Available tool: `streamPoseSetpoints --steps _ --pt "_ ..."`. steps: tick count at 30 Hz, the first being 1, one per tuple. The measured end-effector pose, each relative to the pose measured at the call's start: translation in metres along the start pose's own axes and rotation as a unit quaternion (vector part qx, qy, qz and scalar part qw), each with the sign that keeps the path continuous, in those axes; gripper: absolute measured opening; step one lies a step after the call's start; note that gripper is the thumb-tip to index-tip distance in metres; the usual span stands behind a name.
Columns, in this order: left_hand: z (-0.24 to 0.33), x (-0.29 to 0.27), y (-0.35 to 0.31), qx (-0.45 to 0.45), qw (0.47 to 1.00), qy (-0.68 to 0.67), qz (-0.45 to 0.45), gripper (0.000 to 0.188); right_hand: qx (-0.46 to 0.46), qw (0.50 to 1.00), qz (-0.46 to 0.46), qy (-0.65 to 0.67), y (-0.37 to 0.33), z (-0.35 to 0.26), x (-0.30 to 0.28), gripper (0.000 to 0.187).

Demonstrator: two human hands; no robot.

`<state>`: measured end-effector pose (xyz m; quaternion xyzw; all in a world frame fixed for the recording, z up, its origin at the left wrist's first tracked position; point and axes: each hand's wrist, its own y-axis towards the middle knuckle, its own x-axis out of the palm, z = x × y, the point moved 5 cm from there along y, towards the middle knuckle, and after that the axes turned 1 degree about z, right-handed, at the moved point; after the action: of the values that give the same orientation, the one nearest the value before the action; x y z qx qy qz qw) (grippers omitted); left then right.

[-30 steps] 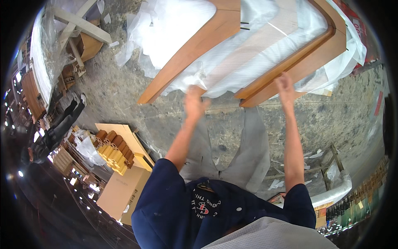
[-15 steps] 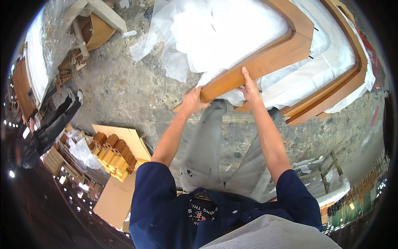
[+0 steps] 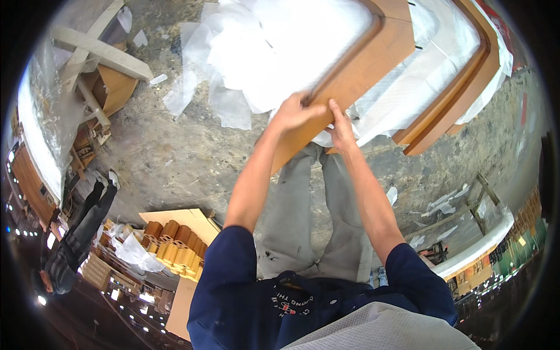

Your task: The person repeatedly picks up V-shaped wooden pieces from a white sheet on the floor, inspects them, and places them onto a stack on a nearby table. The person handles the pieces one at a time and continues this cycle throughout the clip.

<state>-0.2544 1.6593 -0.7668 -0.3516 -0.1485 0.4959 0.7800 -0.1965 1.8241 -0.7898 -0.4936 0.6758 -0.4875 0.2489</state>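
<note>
A brown wooden furniture frame [image 3: 356, 81] with an angled corner lies across the upper middle, its near end slanting down toward my legs. Along its inner side is a bright white wrapped surface [image 3: 280, 46]. My left hand [image 3: 293, 114] grips the frame's far edge, thumb across the wood and some fingers hidden behind it. On the near edge, my right hand [image 3: 341, 129] holds the frame with its thumb on the top face and its other fingers partly out of sight below. Short dark pins [image 3: 418, 47] stick out from the frame's outer side.
A second brown frame [image 3: 449, 96] with white wrapping stands at the right. Stacked wooden pieces [image 3: 178, 245] and cardboard [image 3: 186, 219] lie at the lower left. Pale timber legs [image 3: 102, 53] stand at the upper left. Another person [image 3: 79, 233] is far left. A white-covered item [image 3: 475, 251] lies lower right.
My left hand has moved from the frame's near end up along its far edge. The frame's near end now reaches lower and farther left. My right hand still holds the near edge.
</note>
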Motion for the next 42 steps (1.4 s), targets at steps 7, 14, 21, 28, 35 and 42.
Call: streamPoseSetpoints --steps 7,14,21,28,35,42 --pt "0.105 0.020 0.068 -0.068 0.994 -0.071 -0.055 0.085 -0.002 0.987 -0.142 -0.081 -0.040 -0.022 0.007 0.086" --pt "0.153 0.014 -0.125 -0.011 0.998 -0.024 -0.065 0.105 0.042 0.836 -0.368 0.405 -0.146 -0.069 -0.030 0.097" --pt "0.137 0.081 -0.429 -0.086 0.951 -0.240 -0.173 0.091 -0.088 0.836 -0.525 0.131 -0.295 -0.062 0.011 0.062" --pt "0.011 0.085 -0.552 -0.031 0.849 -0.504 -0.157 0.081 0.105 0.692 -0.643 0.312 -0.427 -0.024 0.114 0.035" --pt "-0.028 -0.047 -0.625 0.154 0.862 -0.446 -0.186 0.094 0.000 0.723 -0.674 0.150 -0.540 0.029 0.237 0.035" --pt "0.020 -0.169 -0.688 0.326 0.892 -0.285 -0.131 0.087 -0.190 0.701 -0.687 0.030 -0.692 0.004 0.355 0.045"
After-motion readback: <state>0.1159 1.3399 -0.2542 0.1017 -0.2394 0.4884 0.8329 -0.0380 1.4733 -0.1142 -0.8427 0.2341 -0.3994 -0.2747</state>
